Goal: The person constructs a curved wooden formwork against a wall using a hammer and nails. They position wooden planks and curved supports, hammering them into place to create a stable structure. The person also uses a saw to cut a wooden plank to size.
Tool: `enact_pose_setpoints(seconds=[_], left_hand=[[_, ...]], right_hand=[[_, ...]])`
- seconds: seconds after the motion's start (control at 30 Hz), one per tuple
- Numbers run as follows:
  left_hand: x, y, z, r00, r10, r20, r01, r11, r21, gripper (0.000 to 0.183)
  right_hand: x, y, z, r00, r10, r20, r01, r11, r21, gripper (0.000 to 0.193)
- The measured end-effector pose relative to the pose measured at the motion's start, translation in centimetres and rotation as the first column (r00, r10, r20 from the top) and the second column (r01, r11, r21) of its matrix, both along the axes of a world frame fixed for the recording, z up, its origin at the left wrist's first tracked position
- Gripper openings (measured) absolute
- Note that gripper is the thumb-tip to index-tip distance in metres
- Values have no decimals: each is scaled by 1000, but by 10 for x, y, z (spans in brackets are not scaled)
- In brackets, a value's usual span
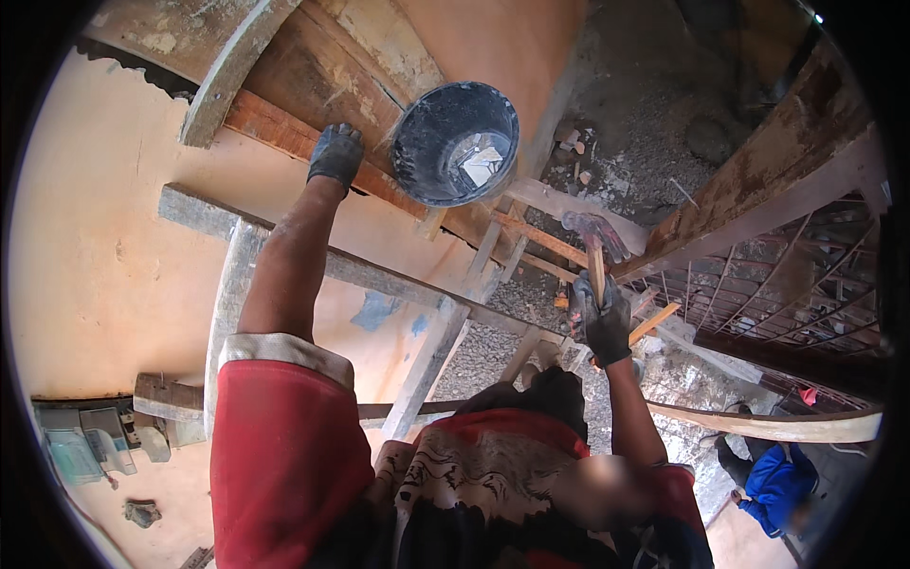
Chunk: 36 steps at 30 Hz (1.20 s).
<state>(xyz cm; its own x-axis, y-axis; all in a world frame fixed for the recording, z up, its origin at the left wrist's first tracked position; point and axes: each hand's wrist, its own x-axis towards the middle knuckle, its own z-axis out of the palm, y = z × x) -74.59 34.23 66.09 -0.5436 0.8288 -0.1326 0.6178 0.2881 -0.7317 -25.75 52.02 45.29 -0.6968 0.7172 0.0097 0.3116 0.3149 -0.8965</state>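
Peach wall (123, 275); seemingly gravelly grey floor (654, 109)

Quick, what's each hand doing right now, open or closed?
Left hand: at the reddish board; whether gripping cannot be told.
Right hand: closed, holding a wooden handle.

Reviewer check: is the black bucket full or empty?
Neither: pale material shows at the bottom of the bucket, dark inner walls exposed above.

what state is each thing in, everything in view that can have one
left hand, gloved, fingers curled at the reddish board
right hand, gloved, closed around a wooden handle
bucket, open-topped, pale pieces inside
brown beam, stained
peach wall, marked, bluish patches
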Motion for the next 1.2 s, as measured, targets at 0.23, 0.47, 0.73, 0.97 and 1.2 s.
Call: enact_pose_setpoints(seconds=[0.23, 0.47, 0.73, 0.97, 1.2], left_hand=[[30, -17, 4, 985, 71, 154, -77, 997, 31, 34], [256, -19, -23, 744, -505, 437, -98, 565, 819, 41], [387, -213, -138, 624, 205, 754, -768, 337, 544, 81], [369, -214, -192, 467, 232, 853, -862, 334, 381, 66], [380, -228, -191, 537, 237, 810, -830, 323, 455, 63]], right_hand=[[-42, 21, 56, 970, 243, -22, -221, 915, 338, 51], [-207, 90, 162, 892, 362, 271, -446, 608, 657, 42], [-453, -23, 15, 522, 440, 730, -833, 445, 328, 53], [-479, 38, -101, 650, 392, 652, -693, 658, 295, 57], [-427, 19, 27, 666, 424, 614, -726, 561, 399, 60]])
